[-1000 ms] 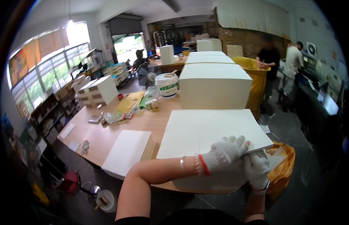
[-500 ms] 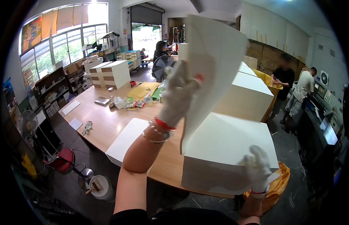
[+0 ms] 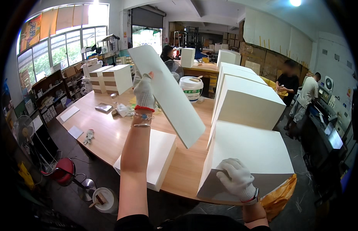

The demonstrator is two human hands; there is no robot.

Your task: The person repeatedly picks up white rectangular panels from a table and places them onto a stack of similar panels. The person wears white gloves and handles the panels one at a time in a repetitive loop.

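Note:
My left hand (image 3: 143, 91), in a white glove with bare fingertips, grips a long white board (image 3: 169, 98) by its left edge. The board is tilted in the air above the table. My right hand (image 3: 236, 178), also gloved, rests on the near top edge of a large white paper stack (image 3: 252, 148), its fingers laid over the edge and holding nothing. A lower white stack (image 3: 161, 158) lies on the table beneath my left forearm.
More tall white stacks (image 3: 250, 102) stand behind the near one. The wooden table (image 3: 100, 133) bears a white bucket (image 3: 191, 89), a glove (image 3: 89, 136) and tape-banded stacks (image 3: 111, 79). A red stool (image 3: 63, 169) and a brush bucket (image 3: 106, 200) are at left; co-workers (image 3: 286, 82) stand at right.
My left hand has moved left with the board, which has swung from upright to a slant, away from the near stack. My right hand has shifted left along the stack's near edge.

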